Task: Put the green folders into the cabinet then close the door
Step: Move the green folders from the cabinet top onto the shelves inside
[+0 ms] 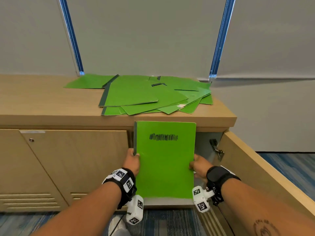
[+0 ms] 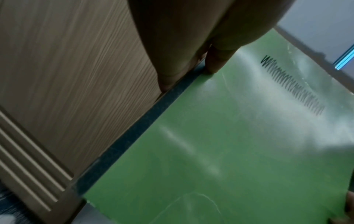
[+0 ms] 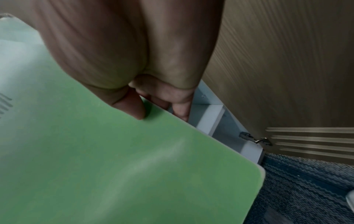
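Observation:
A green folder (image 1: 165,160) with a black scribble and a dark spine stands upright in front of the cabinet opening (image 1: 204,143). My left hand (image 1: 132,160) pinches its spine edge, thumb on the front cover (image 2: 216,63). My right hand (image 1: 198,165) pinches the opposite edge, thumb on the cover (image 3: 134,109) and fingers behind. The same folder (image 2: 239,151) fills the left wrist view, and its cover (image 3: 95,159) fills the right wrist view. A loose pile of several green folders (image 1: 144,94) lies on the cabinet top (image 1: 42,99). The cabinet door (image 1: 255,167) stands open at the right.
A closed wooden door (image 1: 71,160) with a small lock and grooved slats is left of the opening. Hinges (image 1: 216,149) show on the open door's inner side. Blue patterned carpet (image 1: 170,222) covers the floor. Grey blinds hang behind the cabinet.

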The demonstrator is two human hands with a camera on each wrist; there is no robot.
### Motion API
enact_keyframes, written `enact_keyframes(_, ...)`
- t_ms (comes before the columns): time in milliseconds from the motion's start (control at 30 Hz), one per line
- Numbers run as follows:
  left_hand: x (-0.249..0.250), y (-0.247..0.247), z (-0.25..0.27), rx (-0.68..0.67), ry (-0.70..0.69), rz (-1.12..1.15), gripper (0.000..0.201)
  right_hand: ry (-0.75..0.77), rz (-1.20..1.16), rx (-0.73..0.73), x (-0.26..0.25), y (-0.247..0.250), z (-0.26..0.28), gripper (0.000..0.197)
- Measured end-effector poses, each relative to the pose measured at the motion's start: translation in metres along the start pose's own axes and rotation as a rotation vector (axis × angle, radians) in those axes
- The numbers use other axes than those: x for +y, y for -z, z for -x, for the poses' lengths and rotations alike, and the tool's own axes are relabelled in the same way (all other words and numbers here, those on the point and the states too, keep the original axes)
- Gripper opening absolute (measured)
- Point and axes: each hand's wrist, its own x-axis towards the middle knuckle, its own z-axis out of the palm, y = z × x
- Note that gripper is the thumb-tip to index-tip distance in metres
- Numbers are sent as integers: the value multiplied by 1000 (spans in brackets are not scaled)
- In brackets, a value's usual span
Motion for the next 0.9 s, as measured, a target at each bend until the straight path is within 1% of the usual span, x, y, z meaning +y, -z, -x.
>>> enact_keyframes(33,-8,-3,-3,9,6,-5,13,-18,30,-14,7,-1,-6,46)
enact_keyframes(133,-31,-13,-9,46,32,17,9,-39,95,-22,22,-4,-17,34)
enact_keyframes(200,-46,-21,-15,54,63,23,10,-63,116,-25,29,-6,-23,31)
enact_keyframes(267,-58,-29,-25,57,89,37,11,-67,135,3,43,-4,-42,30)
enact_keyframes(367,-77,-41,-52,82,139,49,13,-87,30,102,69,1,-73,37)
enact_keyframes(433,-86,-49,-68,61,133,49,15,-94,7,132,86,2,-91,42)
enact_keyframes(467,-86,-52,-73,47,130,36,18,-91,20,155,87,1,-92,41)
enact_keyframes(533,-80,-60,-75,-14,114,11,28,-67,25,242,88,1,-97,32)
enact_keyframes(633,-84,-71,-83,-133,152,-24,61,-52,1,374,83,-1,-109,35)
enact_keyframes(667,-90,-73,-85,-154,161,-37,67,-45,4,400,82,-1,-115,35)
enact_keyframes(700,-100,-74,-89,-161,171,-41,68,-34,16,418,80,-3,-122,36)
enact_keyframes(800,-118,-70,-96,-148,208,-61,62,-22,110,456,70,-13,-146,36)
enact_keyframes(867,-122,-67,-101,-120,213,-46,61,-12,170,447,61,-19,-160,33)
enact_keyframes(900,-125,-66,-106,-103,204,-60,60,-29,215,416,58,-21,-165,32)
